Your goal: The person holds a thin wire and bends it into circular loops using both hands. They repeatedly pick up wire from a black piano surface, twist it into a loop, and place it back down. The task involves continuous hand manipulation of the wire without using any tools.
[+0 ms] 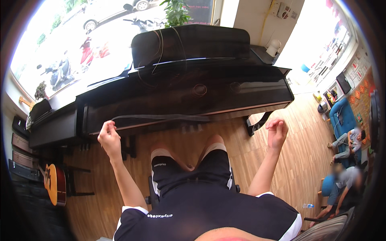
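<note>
Left hand (109, 137), nine o'clock, pinches a clear strip (161, 117) before the piano (161, 94) at twelve! Right hand (277, 133), three o'clock, curls its fingers together.

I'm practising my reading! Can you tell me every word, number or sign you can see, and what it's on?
Black shirt: white lettering; I don't copy out printed words.
Black shorts: white lettering, likewise not copied.
Dark panel beside the leafy plant: reddish writing, too small and blurred.
Red diamond-shaped wall decorations: too small to tell.
</note>
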